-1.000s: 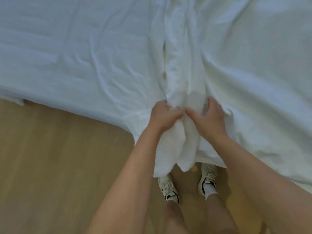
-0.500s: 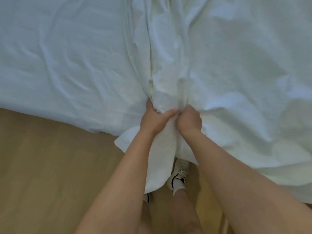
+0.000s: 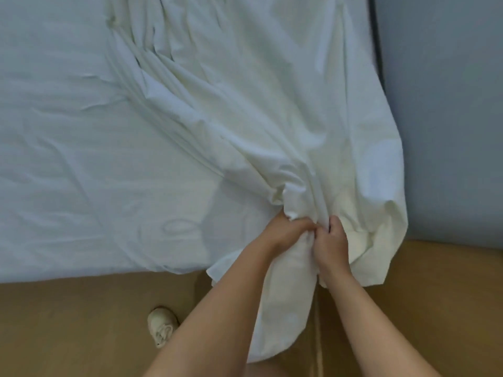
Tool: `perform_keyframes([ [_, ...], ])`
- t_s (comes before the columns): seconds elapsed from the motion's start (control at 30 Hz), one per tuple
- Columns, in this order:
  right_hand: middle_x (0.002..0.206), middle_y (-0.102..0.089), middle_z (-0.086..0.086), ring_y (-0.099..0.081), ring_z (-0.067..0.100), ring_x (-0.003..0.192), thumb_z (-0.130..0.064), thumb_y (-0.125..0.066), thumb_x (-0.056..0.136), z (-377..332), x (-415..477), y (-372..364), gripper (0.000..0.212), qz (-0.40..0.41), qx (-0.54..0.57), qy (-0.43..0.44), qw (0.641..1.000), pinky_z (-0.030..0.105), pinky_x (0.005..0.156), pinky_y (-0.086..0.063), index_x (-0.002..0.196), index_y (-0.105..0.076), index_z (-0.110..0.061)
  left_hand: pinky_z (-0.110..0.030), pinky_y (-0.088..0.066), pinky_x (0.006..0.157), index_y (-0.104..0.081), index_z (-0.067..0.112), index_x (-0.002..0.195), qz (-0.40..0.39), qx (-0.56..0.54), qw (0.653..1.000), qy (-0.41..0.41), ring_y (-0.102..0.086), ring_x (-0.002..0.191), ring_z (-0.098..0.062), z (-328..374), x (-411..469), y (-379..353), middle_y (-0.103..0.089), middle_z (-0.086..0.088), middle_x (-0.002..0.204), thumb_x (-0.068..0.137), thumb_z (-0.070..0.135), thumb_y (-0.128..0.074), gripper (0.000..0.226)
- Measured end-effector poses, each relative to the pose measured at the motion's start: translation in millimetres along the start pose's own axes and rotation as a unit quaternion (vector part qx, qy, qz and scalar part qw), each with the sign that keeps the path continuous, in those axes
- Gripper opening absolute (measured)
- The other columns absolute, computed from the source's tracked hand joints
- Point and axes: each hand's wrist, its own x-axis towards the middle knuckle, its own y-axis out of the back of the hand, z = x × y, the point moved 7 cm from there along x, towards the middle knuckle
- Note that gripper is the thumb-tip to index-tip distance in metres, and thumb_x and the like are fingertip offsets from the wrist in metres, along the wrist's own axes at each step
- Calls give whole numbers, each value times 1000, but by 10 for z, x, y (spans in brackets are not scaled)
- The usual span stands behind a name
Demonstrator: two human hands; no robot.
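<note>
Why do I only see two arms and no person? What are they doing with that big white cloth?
The camera sits on the person's head and looks down, so you see only their own arms. There is one picture, from above. The left hand and the right hand are side by side, and their fingers grip a bunched-up white sheet. The sheet spreads over a bed, and its end hangs down between the arms toward the brown floor. One pale shoe peeks out below.

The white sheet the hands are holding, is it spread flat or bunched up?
Bunched up. The left hand and right hand grip the white sheet gathered into a bundle of folds, its end hanging toward the floor.
</note>
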Motion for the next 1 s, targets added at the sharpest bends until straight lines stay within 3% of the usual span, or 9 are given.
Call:
perform_keyframes([
  [0.1, 133, -48, -3, -51, 16, 117, -51, -59, 85, 141, -27, 70, 62, -58, 151, -41, 986, 30, 89, -46, 135, -30, -27, -22, -45, 88, -55, 27, 121, -86, 17, 996, 33, -58, 105, -8, 102, -9, -256, -61, 7, 118, 85, 44, -60, 40],
  [0.2, 147, -32, -6, -40, 14, 128, -54, -76, 66, 3, -15, -96, 107, -78, 2, 18, 997, 32, 102, -40, 146, -7, -35, -27, -49, 88, -58, 28, 115, 69, -90, 994, 9, -63, 103, -11, 183, -94, 170, -66, 7, 114, 81, 43, -68, 38],
  [0.27, 144, -38, -1, -45, 21, 126, -43, -73, 74, -64, 57, -146, 96, -54, -45, 41, 997, 33, 96, -42, 147, -12, -27, -36, -47, 96, -43, 22, 128, 262, -194, 945, -1, -59, 107, -15, 201, -185, 547, -60, 4, 121, 74, 37, -76, 65],
  [0.33, 133, -50, -1, -53, 24, 116, -34, -67, 82, -62, 123, -131, 75, -45, -36, 46, 997, 33, 88, -46, 143, -24, -26, -40, -41, 105, -21, 18, 143, 327, -172, 929, -23, -49, 121, -19, 325, -116, 640, -47, -1, 136, 70, 28, -81, 95],
  [0.4, 121, -56, -5, -56, 18, 105, -28, -65, 84, -78, 137, 2, 62, 0, -34, 70, 997, 29, 78, -44, 138, -33, -26, -40, -38, 107, -12, 17, 147, 288, -126, 949, -31, -44, 127, -21, 523, 146, 458, -40, -4, 142, 70, 26, -82, 104],
  [0.57, 125, -54, 2, -52, 16, 109, -21, -72, 79, 218, 174, 800, 68, 216, 9, 27, 976, 25, 82, -39, 137, -37, -19, -30, -46, 87, -28, 17, 144, 51, 51, 996, -47, -47, 124, -23, 934, 831, -641, -46, -5, 139, 90, 20, -60, 63],
  [0.77, 141, -30, 21, -33, 38, 126, -26, -72, 77, 399, -79, 642, 95, 100, -215, -33, 971, 48, 103, -32, 148, -11, -9, -39, -42, 101, -35, 14, 142, 12, 166, 986, 6, -49, 122, -26, 413, 407, -593, -47, -8, 138, 90, 36, -57, 60],
  [0.9, 151, -13, 20, -16, 38, 137, -22, -62, 81, 99, -389, 300, 88, 41, -266, -16, 963, 48, 110, -21, 148, -7, -8, -26, -41, 80, -61, 8, 112, -27, 259, 953, 156, -54, 99, -20, -569, -668, 367, -60, -6, 105, 92, 33, -54, 32],
  [1.0, 145, -27, 16, -29, 37, 130, -20, -55, 84, -138, -731, -101, 67, -68, -317, 55, 944, 45, 102, -32, 143, -23, -12, -28, -43, 81, -64, 4, 110, 25, 304, 922, 239, -59, 99, -25, -1173, -1661, 1273, -64, -11, 107, 92, 31, -53, 34],
])
